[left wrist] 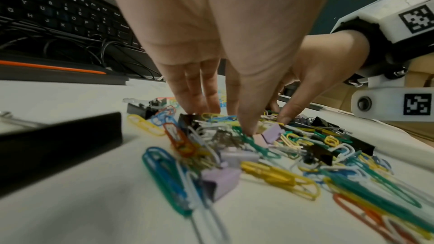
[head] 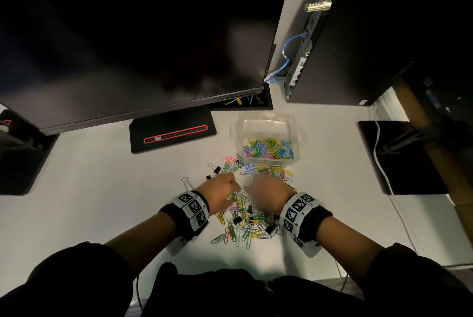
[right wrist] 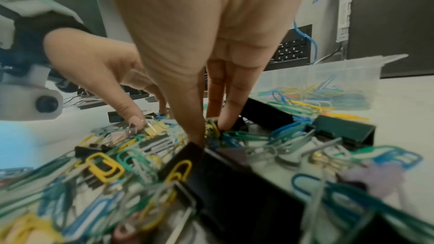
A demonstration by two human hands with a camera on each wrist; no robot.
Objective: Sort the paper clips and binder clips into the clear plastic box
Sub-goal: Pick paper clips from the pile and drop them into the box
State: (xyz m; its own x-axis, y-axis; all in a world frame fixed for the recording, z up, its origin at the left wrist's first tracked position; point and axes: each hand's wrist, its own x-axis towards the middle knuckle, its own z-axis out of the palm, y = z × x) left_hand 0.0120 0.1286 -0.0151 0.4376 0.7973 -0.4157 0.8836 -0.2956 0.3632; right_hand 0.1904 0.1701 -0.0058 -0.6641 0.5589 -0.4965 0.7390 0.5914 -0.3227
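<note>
A heap of coloured paper clips mixed with black and lilac binder clips lies on the white desk, just in front of the clear plastic box. The box holds a layer of coloured paper clips. Both hands reach down into the heap side by side. My left hand stands with straight fingers, and its thumb tip rests on a green clip beside a lilac binder clip. My right hand pinches a small bunch of yellow and blue paper clips between thumb and fingers, next to a large black binder clip.
A dark monitor on a black stand fills the back left, with a keyboard under it. A black computer tower stands at the back right with a blue cable. Loose binder clips lie left of the box.
</note>
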